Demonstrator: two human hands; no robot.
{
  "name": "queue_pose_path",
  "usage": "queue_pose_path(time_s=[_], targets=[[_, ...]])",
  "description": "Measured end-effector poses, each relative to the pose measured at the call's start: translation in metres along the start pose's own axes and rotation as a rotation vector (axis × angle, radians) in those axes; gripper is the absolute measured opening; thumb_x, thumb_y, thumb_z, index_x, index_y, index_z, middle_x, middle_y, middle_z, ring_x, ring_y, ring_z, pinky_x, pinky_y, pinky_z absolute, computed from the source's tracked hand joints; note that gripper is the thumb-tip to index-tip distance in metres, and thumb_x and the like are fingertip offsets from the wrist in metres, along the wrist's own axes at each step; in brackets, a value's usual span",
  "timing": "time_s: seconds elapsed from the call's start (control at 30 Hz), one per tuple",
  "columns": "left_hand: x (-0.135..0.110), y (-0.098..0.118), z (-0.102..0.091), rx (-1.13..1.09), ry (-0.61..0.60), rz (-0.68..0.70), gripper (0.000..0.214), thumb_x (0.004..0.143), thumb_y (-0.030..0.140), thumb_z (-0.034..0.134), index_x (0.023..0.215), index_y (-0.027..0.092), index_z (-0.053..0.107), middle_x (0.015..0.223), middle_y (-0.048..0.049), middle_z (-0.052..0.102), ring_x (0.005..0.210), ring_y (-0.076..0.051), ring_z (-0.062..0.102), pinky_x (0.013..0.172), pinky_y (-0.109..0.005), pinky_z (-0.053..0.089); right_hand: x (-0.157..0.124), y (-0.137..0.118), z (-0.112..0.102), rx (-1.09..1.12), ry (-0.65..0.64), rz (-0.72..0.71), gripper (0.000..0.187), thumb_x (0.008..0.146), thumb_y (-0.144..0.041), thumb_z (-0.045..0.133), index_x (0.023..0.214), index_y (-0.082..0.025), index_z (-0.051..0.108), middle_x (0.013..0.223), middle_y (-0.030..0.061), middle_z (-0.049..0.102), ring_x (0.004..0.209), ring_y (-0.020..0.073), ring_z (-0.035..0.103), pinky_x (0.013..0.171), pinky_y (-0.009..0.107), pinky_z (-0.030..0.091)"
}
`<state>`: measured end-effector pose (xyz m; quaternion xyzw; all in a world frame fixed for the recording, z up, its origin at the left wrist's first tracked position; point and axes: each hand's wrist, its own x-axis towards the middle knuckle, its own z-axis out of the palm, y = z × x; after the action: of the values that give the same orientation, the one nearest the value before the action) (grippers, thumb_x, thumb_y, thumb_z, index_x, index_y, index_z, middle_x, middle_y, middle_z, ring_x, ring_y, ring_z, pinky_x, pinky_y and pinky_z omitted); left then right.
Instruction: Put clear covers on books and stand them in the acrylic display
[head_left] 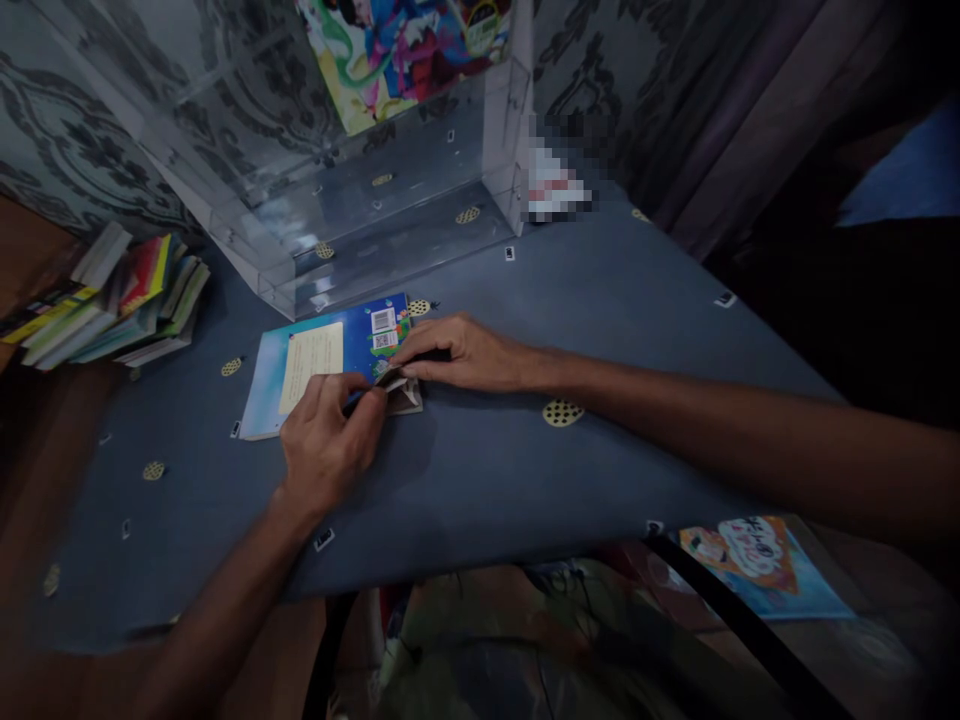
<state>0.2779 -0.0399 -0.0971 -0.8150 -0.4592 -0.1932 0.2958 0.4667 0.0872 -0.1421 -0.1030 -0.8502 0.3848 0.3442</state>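
1. On the blue-covered table (525, 470), near its middle, a thin blue book (330, 365) is laid flat with its back cover up; a pale label and 2 printed codes are seen on that cover.
2. The lower right corner (401, 392) of the book is lifted off the cloth, and a few pale leaves are bent up there.
3. The left hand (330, 440) is set on the lower right part of the book. Its fingers are curled in, and thumb and forefinger are closed on the raised corner from the left.
4. The right hand (457, 352) is brought in from the right, with its fingers nearly straight and laid along the top of the same corner. Whether its thumb is closed beneath the leaves cannot be told.
5. The corner is thus held between the 2 hands, whose fingertips almost meet, while the rest of the book is spread away to the left of both.
6. Just behind the book a clear box (390, 220) is stood, with a colourful picture book (405, 50) propped inside it.
7. A leaning stack of books (112, 300) is seen at the table's left edge, well apart from the hands.
8. Below the table's near right edge, another illustrated book (757, 565) is seen lying.
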Motion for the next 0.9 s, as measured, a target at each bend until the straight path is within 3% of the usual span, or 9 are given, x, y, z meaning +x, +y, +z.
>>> queue_pose_path(time_s=[0.1, 0.27, 0.47, 0.57, 0.7, 0.9], targets=[[-0.0004, -0.0003, 0.0024, -0.054, -0.018, -0.022, 0.012, 0.095, 0.015, 0.061, 0.084, 0.020, 0.062, 0.095, -0.0066, 0.068, 0.082, -0.019, 0.059, 0.068, -0.029, 0.045, 0.0000, -0.0021, -0.0006, -0.017, 0.006, 0.011, 0.023, 0.092, -0.014, 0.060, 0.107, -0.018, 0.077, 0.102, 0.0044, 0.078, 0.096, 0.0163, 0.071, 0.089, 0.031, 0.054], [-0.0020, 0.0000, 0.0073, -0.121, -0.032, -0.022, 0.016, 0.096, 0.013, 0.058, 0.081, 0.020, 0.056, 0.084, -0.0034, 0.068, 0.074, -0.017, 0.060, 0.067, -0.029, 0.045, -0.0008, -0.0047, -0.0002, -0.028, -0.032, -0.045, 0.020, 0.090, -0.021, 0.069, 0.108, -0.018, 0.076, 0.103, 0.0056, 0.078, 0.097, 0.0175, 0.070, 0.090, 0.033, 0.054], [-0.0047, -0.0026, 0.0089, -0.207, -0.036, -0.054, 0.013, 0.097, 0.013, 0.054, 0.088, 0.021, 0.058, 0.077, -0.0005, 0.066, 0.068, -0.015, 0.059, 0.063, -0.027, 0.044, -0.0018, -0.0030, 0.0021, -0.060, -0.026, -0.079, 0.017, 0.099, -0.025, 0.061, 0.103, -0.018, 0.077, 0.100, 0.0054, 0.078, 0.097, 0.0170, 0.070, 0.090, 0.032, 0.053], [-0.0038, -0.0050, 0.0056, -0.241, -0.089, -0.024, 0.011, 0.097, 0.014, 0.055, 0.096, 0.021, 0.063, 0.096, -0.0062, 0.070, 0.085, -0.019, 0.063, 0.074, -0.031, 0.050, -0.0014, -0.0012, 0.0031, -0.053, -0.010, -0.082, 0.018, 0.099, -0.025, 0.061, 0.102, -0.018, 0.077, 0.099, 0.0056, 0.078, 0.095, 0.0168, 0.070, 0.088, 0.032, 0.053], [-0.0026, -0.0059, 0.0035, -0.282, -0.155, 0.063, 0.009, 0.094, 0.021, 0.063, 0.102, 0.019, 0.067, 0.129, -0.0155, 0.062, 0.121, -0.031, 0.057, 0.095, -0.046, 0.052, -0.0003, 0.0003, 0.0034, -0.021, 0.008, -0.109, 0.020, 0.100, -0.026, 0.060, 0.100, -0.016, 0.077, 0.096, 0.0058, 0.078, 0.092, 0.0159, 0.070, 0.086, 0.030, 0.053], [-0.0067, -0.0058, 0.0093, -0.341, -0.161, -0.001, 0.017, 0.096, 0.021, 0.063, 0.111, 0.024, 0.068, 0.133, -0.0106, 0.064, 0.126, -0.029, 0.056, 0.102, -0.049, 0.048, -0.0004, 0.0000, 0.0027, -0.009, 0.003, -0.102, 0.021, 0.100, -0.028, 0.059, 0.099, -0.016, 0.076, 0.095, 0.0057, 0.077, 0.091, 0.0157, 0.069, 0.086, 0.030, 0.052]])
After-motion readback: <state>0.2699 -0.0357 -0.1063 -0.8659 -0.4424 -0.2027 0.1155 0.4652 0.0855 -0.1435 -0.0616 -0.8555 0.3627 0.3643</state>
